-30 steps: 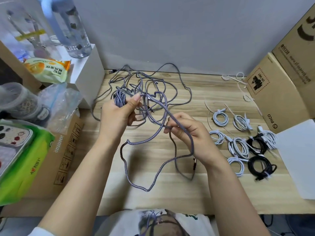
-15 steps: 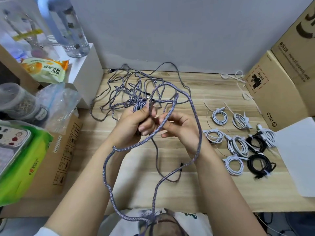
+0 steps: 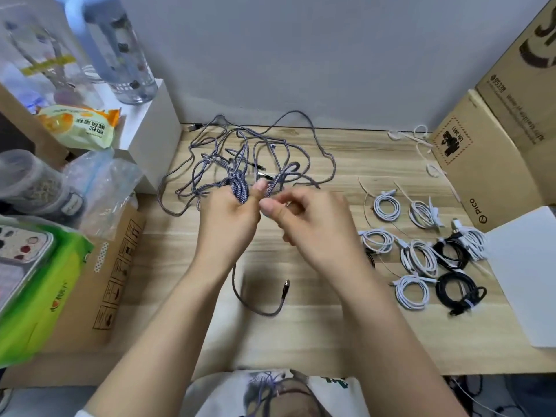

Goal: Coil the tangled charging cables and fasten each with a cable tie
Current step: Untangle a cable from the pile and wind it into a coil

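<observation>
**Both hands on the braided cable at mid-frame**

Bare wood lies open along the desk (image 3: pixel 301 335) at lower centre; cardboard boxes (image 3: pixel 487 164) hem the right edge and a white box (image 3: pixel 147 145) the upper left. The left hand (image 3: pixel 228 218) grips a bunch of coiled loops of the braided cable (image 3: pixel 239 188), fingers curled round them. The right hand (image 3: pixel 313 224) pinches a strand just beside it. The tangled pile (image 3: pixel 255 152) sprawls behind, upper centre. Tied coils (image 3: pixel 421 254) sit at right.

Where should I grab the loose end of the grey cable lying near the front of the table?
Probably pinch the metal plug at the tip of the loose grey cable, coming from above: it lies flat on the table, stiff, apart from the tangle.
</observation>
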A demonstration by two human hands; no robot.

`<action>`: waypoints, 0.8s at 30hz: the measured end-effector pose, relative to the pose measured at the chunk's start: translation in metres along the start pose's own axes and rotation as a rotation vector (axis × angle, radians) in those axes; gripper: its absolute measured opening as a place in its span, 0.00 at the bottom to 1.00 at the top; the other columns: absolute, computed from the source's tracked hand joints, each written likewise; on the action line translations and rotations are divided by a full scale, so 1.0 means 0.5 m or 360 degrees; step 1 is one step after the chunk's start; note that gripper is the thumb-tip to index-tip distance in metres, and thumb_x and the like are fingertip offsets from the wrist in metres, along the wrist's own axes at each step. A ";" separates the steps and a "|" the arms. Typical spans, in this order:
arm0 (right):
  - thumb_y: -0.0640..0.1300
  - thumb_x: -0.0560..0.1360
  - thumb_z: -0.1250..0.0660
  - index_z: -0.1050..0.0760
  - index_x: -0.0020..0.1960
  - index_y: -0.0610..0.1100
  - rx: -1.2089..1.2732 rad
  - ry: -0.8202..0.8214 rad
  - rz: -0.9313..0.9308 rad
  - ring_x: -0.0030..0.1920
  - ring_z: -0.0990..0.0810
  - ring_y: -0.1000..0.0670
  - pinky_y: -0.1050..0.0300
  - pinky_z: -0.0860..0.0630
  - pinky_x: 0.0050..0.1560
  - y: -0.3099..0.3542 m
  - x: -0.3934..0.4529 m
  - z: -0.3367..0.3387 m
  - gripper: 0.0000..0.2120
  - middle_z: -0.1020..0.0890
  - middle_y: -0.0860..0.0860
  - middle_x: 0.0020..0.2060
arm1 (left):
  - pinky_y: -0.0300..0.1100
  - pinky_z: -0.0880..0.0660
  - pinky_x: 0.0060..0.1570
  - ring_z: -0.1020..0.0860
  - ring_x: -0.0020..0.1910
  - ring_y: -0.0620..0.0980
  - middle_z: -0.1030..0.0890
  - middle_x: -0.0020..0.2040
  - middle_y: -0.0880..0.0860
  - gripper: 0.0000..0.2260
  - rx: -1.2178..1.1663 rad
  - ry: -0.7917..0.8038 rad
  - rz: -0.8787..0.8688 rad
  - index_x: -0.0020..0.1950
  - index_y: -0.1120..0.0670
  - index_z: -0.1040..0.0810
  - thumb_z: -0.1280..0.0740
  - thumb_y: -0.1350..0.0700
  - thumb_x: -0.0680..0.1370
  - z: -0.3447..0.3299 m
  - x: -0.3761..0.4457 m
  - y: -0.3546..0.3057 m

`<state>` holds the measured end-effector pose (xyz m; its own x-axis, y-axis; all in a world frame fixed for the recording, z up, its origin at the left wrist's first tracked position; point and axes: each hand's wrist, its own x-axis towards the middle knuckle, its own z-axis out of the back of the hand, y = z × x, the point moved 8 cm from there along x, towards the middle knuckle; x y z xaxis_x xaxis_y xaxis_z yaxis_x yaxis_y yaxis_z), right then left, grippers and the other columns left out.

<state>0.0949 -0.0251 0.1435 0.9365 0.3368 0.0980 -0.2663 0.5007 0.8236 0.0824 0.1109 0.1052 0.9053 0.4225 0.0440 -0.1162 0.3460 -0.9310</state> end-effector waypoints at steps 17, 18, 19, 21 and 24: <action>0.40 0.77 0.35 0.27 0.40 0.44 0.1133 -0.0055 -0.0370 0.20 0.35 0.56 0.65 0.40 0.21 -0.061 0.006 -0.007 0.06 0.29 0.53 0.23 | 0.31 0.39 0.23 0.35 0.20 0.40 0.31 0.19 0.45 0.10 -0.0027 0.0614 -0.0028 0.36 0.57 0.20 0.33 0.57 0.76 -0.033 -0.034 -0.004; 0.39 0.77 0.36 0.25 0.41 0.43 0.0981 0.0061 -0.0326 0.21 0.32 0.57 0.66 0.37 0.21 -0.056 -0.001 -0.031 0.06 0.26 0.51 0.25 | 0.31 0.39 0.23 0.36 0.20 0.40 0.31 0.20 0.45 0.09 -0.0035 0.0640 -0.0052 0.39 0.61 0.19 0.33 0.58 0.76 -0.035 -0.035 -0.011; 0.39 0.77 0.36 0.24 0.42 0.41 0.0923 0.0082 -0.0290 0.23 0.30 0.57 0.66 0.35 0.23 -0.055 -0.004 -0.041 0.06 0.24 0.51 0.27 | 0.31 0.40 0.23 0.36 0.20 0.40 0.32 0.20 0.45 0.09 -0.0050 0.0644 -0.0053 0.40 0.63 0.19 0.33 0.59 0.76 -0.034 -0.033 -0.015; 0.39 0.79 0.40 0.25 0.40 0.40 0.1059 -0.0013 -0.0320 0.25 0.28 0.57 0.67 0.32 0.25 -0.065 -0.004 -0.028 0.10 0.23 0.52 0.28 | 0.31 0.40 0.21 0.37 0.19 0.40 0.32 0.19 0.46 0.09 -0.0115 0.0534 0.0049 0.37 0.59 0.20 0.33 0.59 0.76 -0.014 -0.018 -0.001; 0.42 0.81 0.45 0.29 0.36 0.42 0.1201 -0.0150 -0.0428 0.26 0.26 0.57 0.67 0.32 0.25 -0.094 -0.002 0.022 0.16 0.25 0.56 0.24 | 0.30 0.39 0.20 0.36 0.19 0.40 0.32 0.18 0.47 0.11 -0.0215 0.0127 0.0227 0.35 0.53 0.21 0.34 0.58 0.77 0.059 0.016 0.040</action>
<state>0.1091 -0.0576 0.1108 0.9709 0.1957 -0.1380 0.1651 -0.1301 0.9777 0.0752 0.1457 0.0978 0.9137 0.3898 -0.1152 -0.1943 0.1698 -0.9661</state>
